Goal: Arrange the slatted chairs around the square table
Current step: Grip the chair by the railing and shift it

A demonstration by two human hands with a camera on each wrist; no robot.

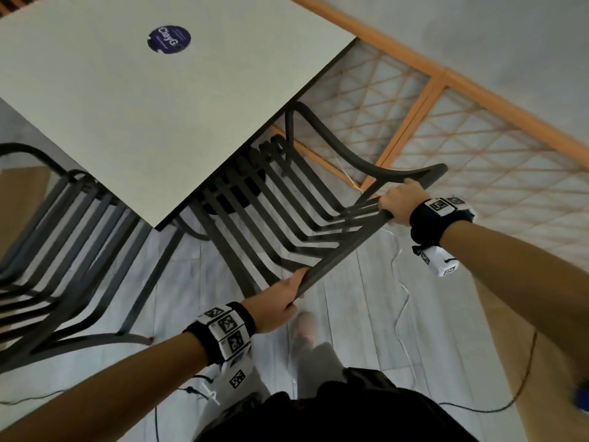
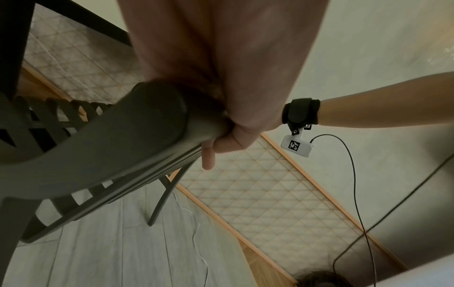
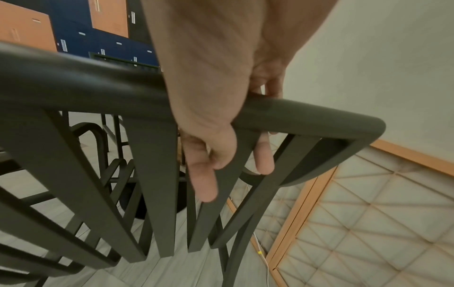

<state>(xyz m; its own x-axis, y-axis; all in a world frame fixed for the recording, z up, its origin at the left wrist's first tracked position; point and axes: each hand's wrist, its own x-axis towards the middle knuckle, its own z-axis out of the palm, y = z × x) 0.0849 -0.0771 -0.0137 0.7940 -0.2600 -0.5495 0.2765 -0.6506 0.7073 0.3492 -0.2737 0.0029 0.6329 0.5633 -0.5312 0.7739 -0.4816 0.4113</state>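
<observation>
Both arms extended: left hand point(image 1: 276, 300) and right hand point(image 1: 400, 204) have fingers point(image 3: 205, 182) wrapped around the dark grey slatted chair point(image 1: 287, 212) top rail; seat tucked under the white square worktop point(image 1: 134, 106).

1. From the head camera we look steeply down from above. The square table point(image 1: 134, 100) fills the frame toward 11 o'clock, the slatted chair point(image 1: 296, 215) sits at centre, and both forearms reach in from 6 o'clock.
2. From the left wrist camera we look along the left hand point(image 2: 221, 73), very near the chair's top rail point(image 2: 127, 143), facing down toward the floor point(image 2: 117, 252).
3. From the right wrist camera we look along the right hand point(image 3: 211, 93), very near the same rail point(image 3: 307, 118), facing down through the slats.
4. All three views share the chair's back; both wrist views and the head view also share the lattice panel point(image 1: 462, 161) by the wall.
</observation>
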